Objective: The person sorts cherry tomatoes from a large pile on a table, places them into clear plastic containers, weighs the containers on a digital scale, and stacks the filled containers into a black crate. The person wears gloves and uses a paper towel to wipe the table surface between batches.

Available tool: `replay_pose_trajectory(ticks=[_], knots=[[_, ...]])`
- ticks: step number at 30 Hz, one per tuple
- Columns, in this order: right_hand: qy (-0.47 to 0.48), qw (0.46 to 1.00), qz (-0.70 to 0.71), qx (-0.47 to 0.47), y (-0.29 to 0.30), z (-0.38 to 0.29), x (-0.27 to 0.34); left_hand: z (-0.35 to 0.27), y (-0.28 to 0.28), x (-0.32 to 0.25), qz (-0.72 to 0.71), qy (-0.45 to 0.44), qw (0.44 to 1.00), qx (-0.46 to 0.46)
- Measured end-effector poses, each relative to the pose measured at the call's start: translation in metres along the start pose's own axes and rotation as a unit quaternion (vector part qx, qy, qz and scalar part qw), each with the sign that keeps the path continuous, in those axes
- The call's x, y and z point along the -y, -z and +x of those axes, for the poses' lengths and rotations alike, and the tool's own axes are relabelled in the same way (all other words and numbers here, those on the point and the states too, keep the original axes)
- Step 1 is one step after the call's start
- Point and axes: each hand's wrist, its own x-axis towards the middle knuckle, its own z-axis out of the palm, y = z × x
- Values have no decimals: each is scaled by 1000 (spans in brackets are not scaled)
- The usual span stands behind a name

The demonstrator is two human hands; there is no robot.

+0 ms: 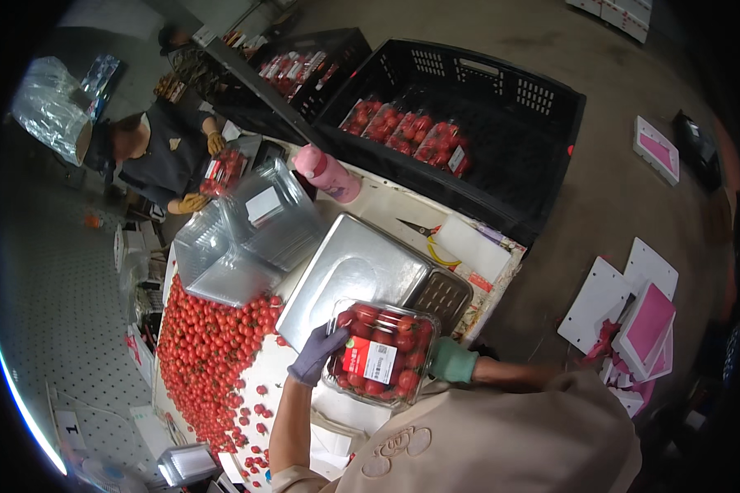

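Between my two gloved hands is a clear plastic clamshell box (379,354) full of cherry tomatoes, with a red and white label on its lid. My left hand (318,354), in a grey-purple glove, grips the box's left side, thumb over the edge. On the opposite side my right hand (453,360), in a green glove, holds the box; its fingertips are hidden. Just beyond the box lies a weighing scale with a bare steel platform (357,265). A heap of loose cherry tomatoes (203,351) spreads over the white table to the left.
A black plastic crate (499,185) holding several filled boxes borders the table's far right. Nested clear trays (246,240), a pink bottle (327,172), scissors (428,230) and white paper (472,246) lie around the scale. A co-worker (166,148) handles another tomato box opposite. Foam pieces (635,333) litter the floor.
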Motion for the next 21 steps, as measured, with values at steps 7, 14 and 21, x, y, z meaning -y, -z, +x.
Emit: replay_pose_trajectory(ticks=[7,14,21], knots=[[42,991,35,-121,32,-17,69,-2,-5,63,-435,-58,888,133],[-80,965,39,-245,40,-36,119,-19,-59,84,-571,-89,797,175],[-180,921,280,-203,31,-61,122,-48,-70,105,-517,-118,836,139]])
